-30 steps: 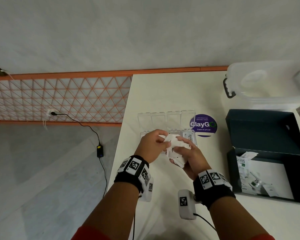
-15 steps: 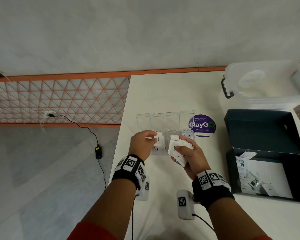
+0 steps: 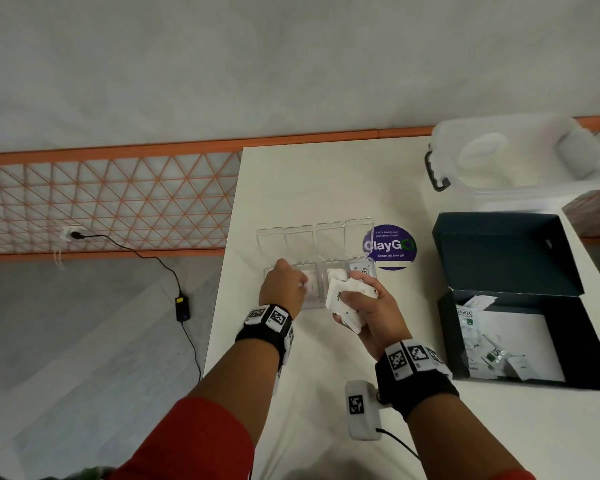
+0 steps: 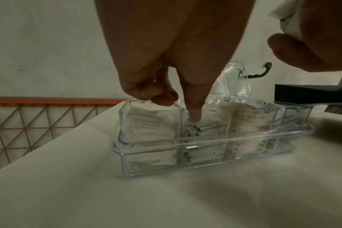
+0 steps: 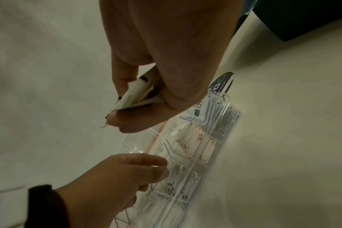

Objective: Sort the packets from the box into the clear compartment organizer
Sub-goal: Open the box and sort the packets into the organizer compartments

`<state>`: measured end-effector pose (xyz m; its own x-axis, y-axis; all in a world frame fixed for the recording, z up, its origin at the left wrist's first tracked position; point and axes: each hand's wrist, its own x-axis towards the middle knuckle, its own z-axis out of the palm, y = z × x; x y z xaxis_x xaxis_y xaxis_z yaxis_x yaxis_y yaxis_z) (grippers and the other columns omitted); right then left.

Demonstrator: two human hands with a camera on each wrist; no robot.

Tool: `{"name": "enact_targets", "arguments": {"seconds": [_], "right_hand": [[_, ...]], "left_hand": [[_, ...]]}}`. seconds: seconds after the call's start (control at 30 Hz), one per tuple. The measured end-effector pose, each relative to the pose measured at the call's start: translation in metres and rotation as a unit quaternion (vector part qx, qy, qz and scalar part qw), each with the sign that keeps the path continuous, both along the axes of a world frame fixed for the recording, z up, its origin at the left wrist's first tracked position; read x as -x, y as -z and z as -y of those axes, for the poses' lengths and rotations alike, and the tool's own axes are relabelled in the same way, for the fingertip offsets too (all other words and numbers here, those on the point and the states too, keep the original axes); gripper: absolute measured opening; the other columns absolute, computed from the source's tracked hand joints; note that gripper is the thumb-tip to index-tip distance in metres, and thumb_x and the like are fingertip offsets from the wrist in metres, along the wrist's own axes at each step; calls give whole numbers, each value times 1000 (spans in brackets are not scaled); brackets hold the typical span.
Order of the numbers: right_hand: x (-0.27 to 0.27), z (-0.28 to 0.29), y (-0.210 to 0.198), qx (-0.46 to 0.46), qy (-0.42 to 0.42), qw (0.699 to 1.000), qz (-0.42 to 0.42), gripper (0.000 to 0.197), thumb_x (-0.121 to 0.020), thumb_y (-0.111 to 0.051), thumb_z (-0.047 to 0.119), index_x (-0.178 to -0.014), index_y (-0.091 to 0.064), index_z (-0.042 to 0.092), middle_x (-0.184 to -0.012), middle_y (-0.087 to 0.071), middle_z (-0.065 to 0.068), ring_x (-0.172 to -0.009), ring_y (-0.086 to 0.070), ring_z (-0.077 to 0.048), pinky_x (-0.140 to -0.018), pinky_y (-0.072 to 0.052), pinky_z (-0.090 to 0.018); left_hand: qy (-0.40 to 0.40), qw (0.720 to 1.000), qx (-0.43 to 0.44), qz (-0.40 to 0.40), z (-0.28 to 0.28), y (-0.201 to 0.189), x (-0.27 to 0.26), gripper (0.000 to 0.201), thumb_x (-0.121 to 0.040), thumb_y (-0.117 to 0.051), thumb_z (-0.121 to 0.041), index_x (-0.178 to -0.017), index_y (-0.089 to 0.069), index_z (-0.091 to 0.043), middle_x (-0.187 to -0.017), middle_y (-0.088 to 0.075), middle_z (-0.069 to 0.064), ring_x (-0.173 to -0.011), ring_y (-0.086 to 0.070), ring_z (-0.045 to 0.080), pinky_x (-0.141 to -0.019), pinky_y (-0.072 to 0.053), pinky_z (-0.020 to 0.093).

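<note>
From the head view, your left hand [image 3: 283, 287] sits over the left compartments of the clear organizer [image 3: 314, 271] on the tabletop [image 3: 326, 188], while your right hand [image 3: 368, 313] grips a stack of white packets [image 3: 347, 296]; more lie in the dark box [image 3: 510, 337] to the right.

At your left wrist, one straight finger [image 4: 193, 108] presses packets in the second compartment, the others curled.

At your right wrist, thumb and fingers pinch the stack [image 5: 135, 95] above the organizer [image 5: 195, 154].

one organizer [image 3: 368, 268], four compartments; one box [image 3: 586, 341]; two hands.
</note>
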<state>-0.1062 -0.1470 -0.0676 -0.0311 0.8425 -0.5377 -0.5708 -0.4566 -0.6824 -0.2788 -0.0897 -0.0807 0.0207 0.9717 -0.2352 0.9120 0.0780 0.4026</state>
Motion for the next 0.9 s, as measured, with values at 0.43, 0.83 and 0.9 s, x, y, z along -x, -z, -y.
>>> {"name": "enact_targets", "arguments": {"seconds": [0.43, 0.83, 0.9], "right_hand": [[2, -1, -3, -16, 1, 1000, -2, 34, -84, -65, -15, -97, -70, 16, -94, -74, -9, -74, -72, -27, -58, -57, -37], [3, -2, -10, -31, -3, 999, -15, 39, -81, -64, -18, -107, -64, 11, -99, -71, -16, -76, -69, -34, -62, -59, -39], [3, -2, -12, -37, -8, 999, -18, 36, -80, -65, -18, -102, -66, 12, -97, -71, -16, -75, -68, -34, -60, -59, -39]], "left_hand": [[-61, 969, -20, 240, 12, -26, -2, 10, -91, -59, -26, -87, -67, -23, -87, -63, -6, -78, -62, 15, -70, -49, 28], [-84, 893, 95, 433, 24, -52, -3, 26, -82, -68, -2, -104, -64, -16, -82, -74, 3, -70, -72, 16, -62, -53, 20], [-93, 893, 89, 431, 24, -53, -2, 24, -83, -65, -3, -102, -65, -17, -82, -75, 1, -71, -71, 16, -63, -53, 22]]}}
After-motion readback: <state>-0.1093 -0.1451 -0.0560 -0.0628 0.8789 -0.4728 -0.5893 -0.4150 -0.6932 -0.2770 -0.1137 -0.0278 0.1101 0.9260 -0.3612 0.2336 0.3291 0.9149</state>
